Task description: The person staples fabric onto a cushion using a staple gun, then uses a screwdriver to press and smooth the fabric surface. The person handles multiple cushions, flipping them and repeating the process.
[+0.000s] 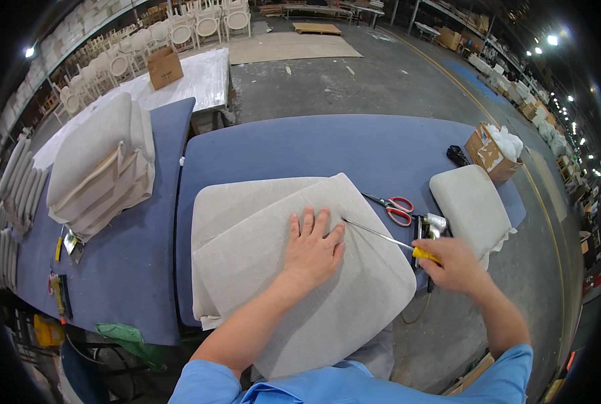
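Note:
Two light grey upholstered seat cushions lie overlapped on the blue-covered table. My left hand (310, 248) rests flat on the upper cushion (354, 296), fingers stretched out. In my right hand (455, 264) is the yellow handle of a screwdriver-like tool (381, 234) with a long thin metal shaft. Its tip touches the fabric just beyond my left fingers, where the cloth is creased. Part of the lower cushion (236, 198) shows at the left and far side. Red-handled scissors (398, 210) and a staple gun (432, 225), partly covered by the cushion and my right hand, lie to the right.
Another grey cushion (469, 202) and a cardboard box (492, 153) with white stuffing stand at the table's right. On the left table (129, 269) are stacked cushions (102, 161) and a second staple gun (62, 296). A wrapped white table (203, 77) carries a carton (164, 69); chairs stand behind.

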The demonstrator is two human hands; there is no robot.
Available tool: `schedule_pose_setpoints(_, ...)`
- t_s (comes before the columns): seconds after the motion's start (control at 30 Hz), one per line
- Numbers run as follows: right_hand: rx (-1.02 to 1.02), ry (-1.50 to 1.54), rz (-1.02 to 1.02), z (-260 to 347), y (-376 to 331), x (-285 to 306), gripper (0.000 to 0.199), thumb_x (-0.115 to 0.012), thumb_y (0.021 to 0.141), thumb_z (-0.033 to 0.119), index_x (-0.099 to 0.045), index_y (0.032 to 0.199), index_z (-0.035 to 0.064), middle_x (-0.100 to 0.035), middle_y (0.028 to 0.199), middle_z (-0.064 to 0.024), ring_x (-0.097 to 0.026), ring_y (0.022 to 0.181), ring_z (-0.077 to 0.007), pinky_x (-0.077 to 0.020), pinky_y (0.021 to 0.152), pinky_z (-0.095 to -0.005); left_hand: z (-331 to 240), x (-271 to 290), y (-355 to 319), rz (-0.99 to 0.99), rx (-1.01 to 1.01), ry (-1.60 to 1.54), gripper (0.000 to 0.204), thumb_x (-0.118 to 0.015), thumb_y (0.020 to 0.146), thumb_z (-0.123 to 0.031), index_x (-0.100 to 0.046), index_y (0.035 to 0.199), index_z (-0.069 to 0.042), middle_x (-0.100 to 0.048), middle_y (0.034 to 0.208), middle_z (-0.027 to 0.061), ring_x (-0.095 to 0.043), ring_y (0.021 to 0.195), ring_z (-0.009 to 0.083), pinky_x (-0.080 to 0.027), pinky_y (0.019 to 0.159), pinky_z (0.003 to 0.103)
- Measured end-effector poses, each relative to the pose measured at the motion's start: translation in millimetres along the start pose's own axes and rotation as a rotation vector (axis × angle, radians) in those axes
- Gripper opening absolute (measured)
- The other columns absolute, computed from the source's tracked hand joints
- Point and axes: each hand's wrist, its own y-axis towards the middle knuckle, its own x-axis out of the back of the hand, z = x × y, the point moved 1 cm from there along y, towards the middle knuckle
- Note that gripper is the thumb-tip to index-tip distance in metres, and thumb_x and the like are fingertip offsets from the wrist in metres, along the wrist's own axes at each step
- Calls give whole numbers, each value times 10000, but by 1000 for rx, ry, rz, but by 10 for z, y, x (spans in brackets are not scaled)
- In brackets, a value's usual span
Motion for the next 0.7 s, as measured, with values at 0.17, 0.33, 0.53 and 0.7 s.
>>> schedule_pose_setpoints(0.17,-373,855,45,-388,-301,-880,442,-710,1023,151,-698,1456,64,-713,860,-107,-642,673,-143,-521,618,-329,-2,-22,5,-8,-13,21,508,-481,1128,-406,-596,1571,-186,-357,1736,197,-231,1644,484,-145,1325,687)
schedule_pose_setpoints(0.33,-612,1348,193,-416,-308,-958,405,-667,1071,165,-693,1460,56,-698,878,-44,-596,599,-106,-475,539,-258,-1,-12,1,-25,-16,12,500,-499,1119,-400,-616,1553,-181,-360,1735,195,-224,1647,484,-134,1325,693)
schedule_pose_setpoints(0.53,-372,788,1,-408,-308,-931,397,-660,1075,186,-700,1448,56,-720,905,-59,-632,615,-132,-491,557,-274,-6,-14,16,-23,-13,-8,504,-520,1108,-396,-614,1556,-183,-374,1726,190,-233,1642,485,-132,1325,690)
schedule_pose_setpoints(0.7,71,257,-284,-486,-239,-934,382,-662,1074,179,-712,1429,48,-733,916,-80,-642,638,-135,-501,579,-284,-19,-29,10,-8,-10,6,504,-505,1115,-397,-605,1562,-188,-368,1730,187,-229,1644,480,-130,1328,686)
